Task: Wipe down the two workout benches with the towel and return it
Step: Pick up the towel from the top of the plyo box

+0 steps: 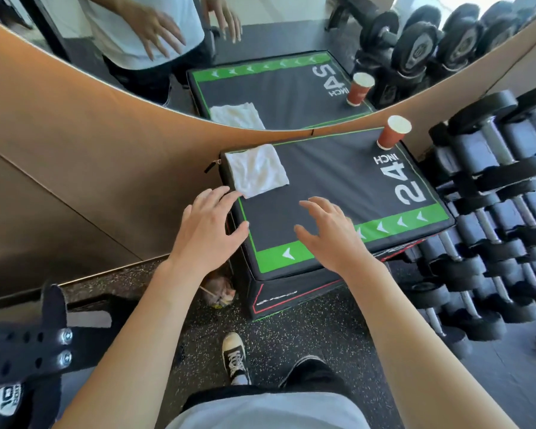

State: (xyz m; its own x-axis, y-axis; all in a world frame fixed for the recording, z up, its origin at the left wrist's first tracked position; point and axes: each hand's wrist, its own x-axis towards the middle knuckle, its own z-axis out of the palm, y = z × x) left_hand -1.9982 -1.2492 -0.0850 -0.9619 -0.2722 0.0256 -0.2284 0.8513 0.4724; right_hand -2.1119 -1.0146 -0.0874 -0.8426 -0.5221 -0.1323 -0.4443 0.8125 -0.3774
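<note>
Folded white terry towel point(255, 170) lay flat at far-left corner of black padded plyo box with green border and "24 INCH" print point(328, 193), box backed against mirror. Left hand point(209, 226) hovered at box's left edge, fingers spread and relaxed, holding nothing; fingertips just beside towel's near corner, contact could not be confirmed. Right hand point(330, 232) hovered over near part of box top, fingers splayed wide, also holding nothing, well apart from towel. Red-brown paper cup with white rim point(392, 133) stood upright at far-right corner of box. Rack of black dumbbells with steel handles point(489, 212) sat just right of box. Black-and-white canvas sneaker point(235, 356) planted on speckled black rubber floor point(307, 342) in front of box. Mirror point(260, 57) above reflected box, towel, cup and both hands.
</note>
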